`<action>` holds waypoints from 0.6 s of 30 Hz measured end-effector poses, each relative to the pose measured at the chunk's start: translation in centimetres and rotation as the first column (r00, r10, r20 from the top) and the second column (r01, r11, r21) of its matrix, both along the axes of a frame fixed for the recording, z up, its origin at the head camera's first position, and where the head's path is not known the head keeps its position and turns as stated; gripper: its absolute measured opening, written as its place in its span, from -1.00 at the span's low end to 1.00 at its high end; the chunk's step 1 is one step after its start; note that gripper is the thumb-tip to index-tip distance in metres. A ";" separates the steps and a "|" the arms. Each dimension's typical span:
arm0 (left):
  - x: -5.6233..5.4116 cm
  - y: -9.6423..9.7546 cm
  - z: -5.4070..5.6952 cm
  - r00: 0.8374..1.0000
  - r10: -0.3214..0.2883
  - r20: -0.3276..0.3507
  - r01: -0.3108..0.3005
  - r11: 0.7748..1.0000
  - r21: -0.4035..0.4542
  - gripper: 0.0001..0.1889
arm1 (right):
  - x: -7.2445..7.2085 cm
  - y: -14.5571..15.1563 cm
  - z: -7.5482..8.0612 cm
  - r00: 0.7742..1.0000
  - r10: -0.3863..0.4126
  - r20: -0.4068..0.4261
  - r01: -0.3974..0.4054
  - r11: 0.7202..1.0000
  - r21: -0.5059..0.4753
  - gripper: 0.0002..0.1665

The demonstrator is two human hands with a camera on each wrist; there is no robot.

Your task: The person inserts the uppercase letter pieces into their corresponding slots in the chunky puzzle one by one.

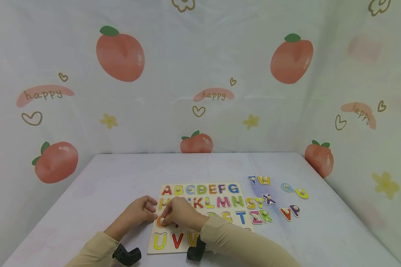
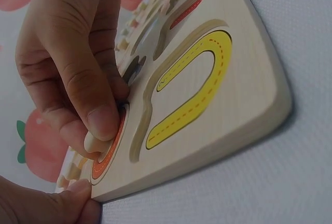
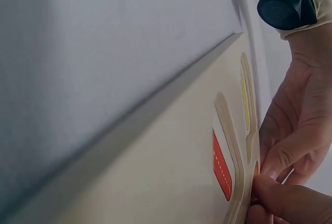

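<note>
The wooden alphabet board (image 1: 168,250) lies flat on the table. My right hand (image 1: 184,215) pinches the small knob of the orange letter O piece (image 2: 106,163) between thumb and fingers. This piece is at its recess by the left edge of the board, partly hidden by the fingers. My left hand (image 1: 137,216) rests at the same edge, loosely bent, its thumb and fingertips touching the rim beside the O. Just in front of the O is the yellow U recess (image 2: 220,47), and right of that the red V recess (image 1: 177,241).
Knobbed letters such as the A (image 1: 166,190) and the G (image 1: 233,188) sit in the back rows. Right of the board lie several loose letters, among them a yellow W (image 1: 263,180), a purple X (image 1: 269,199) and a red V piece (image 1: 286,214). A printed curtain (image 1: 153,122) hangs behind.
</note>
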State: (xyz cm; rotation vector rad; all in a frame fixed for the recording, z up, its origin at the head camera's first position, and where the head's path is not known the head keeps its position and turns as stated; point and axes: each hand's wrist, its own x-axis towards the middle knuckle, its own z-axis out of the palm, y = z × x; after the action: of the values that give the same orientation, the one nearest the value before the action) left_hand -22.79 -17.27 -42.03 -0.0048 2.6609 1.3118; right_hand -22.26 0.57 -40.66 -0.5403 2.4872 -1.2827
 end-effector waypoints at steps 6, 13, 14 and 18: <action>-0.1 -0.1 -0.1 1.000 0.003 -0.005 -0.003 1.000 -0.013 -0.55 | 0.0 -0.2 0.2 1.000 0.000 -0.009 0.001 1.000 0.029 -0.88; 0.0 0.0 0.0 1.000 0.004 -0.005 -0.004 1.000 -0.011 -0.55 | 0.0 -0.3 0.1 1.000 -0.005 0.003 0.005 0.999 0.040 -0.88; 0.0 0.0 -0.1 1.000 0.004 -0.005 -0.004 1.000 -0.013 -0.55 | 0.0 -0.2 0.1 1.000 -0.003 0.006 0.003 0.999 0.036 -0.88; -0.1 0.0 -0.2 1.000 0.003 -0.009 -0.003 1.000 -0.007 -0.54 | -0.1 0.0 0.1 0.999 0.012 0.031 -0.012 1.000 0.013 -0.89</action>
State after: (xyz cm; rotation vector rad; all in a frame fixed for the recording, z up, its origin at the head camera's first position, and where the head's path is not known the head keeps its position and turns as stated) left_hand -22.92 -17.29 -42.24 -0.0040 2.6746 1.3060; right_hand -22.32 0.60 -40.58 -0.5275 2.4617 -1.2602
